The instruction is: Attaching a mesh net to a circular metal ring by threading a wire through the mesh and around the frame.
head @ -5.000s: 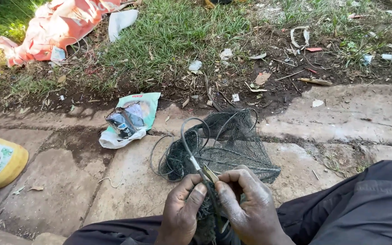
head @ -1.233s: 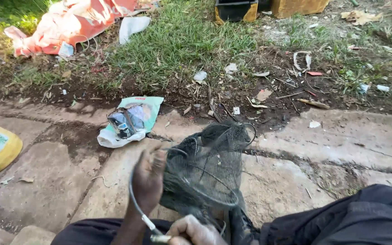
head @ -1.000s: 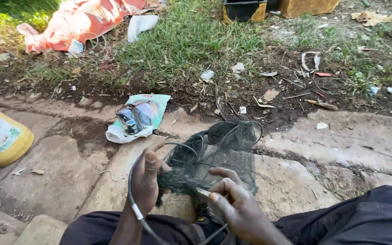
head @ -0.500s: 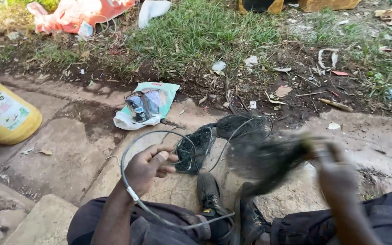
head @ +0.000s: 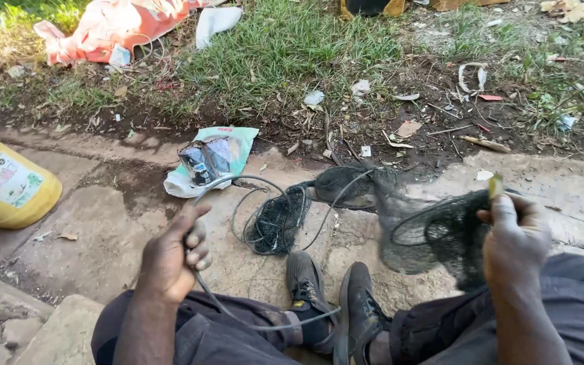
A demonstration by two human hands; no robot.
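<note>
My left hand (head: 170, 257) grips a grey wire hoop (head: 238, 182) that loops out over the concrete and back past my dark shoes (head: 336, 304). My right hand (head: 515, 233) is closed on a small yellow-green tool (head: 495, 186) and on a bunch of black netting (head: 434, 230), pulled out to the right. More of the black net lies in two clumps on the concrete, one (head: 275, 220) inside the wire loops and one (head: 353, 186) farther back. I sit with both legs in dark trousers at the frame's bottom.
A yellow plastic jerrycan (head: 5, 186) lies at the left. A pale green plastic bag (head: 207, 159) holding a dark bundle rests on the concrete slab (head: 103, 223). Beyond are dirt, litter, grass and an orange-white sack (head: 113, 23).
The net, first bunched between both hands in front of me, has been drawn apart: my right hand swung out right with netting and tool, my left hand kept the wire hoop on the left.
</note>
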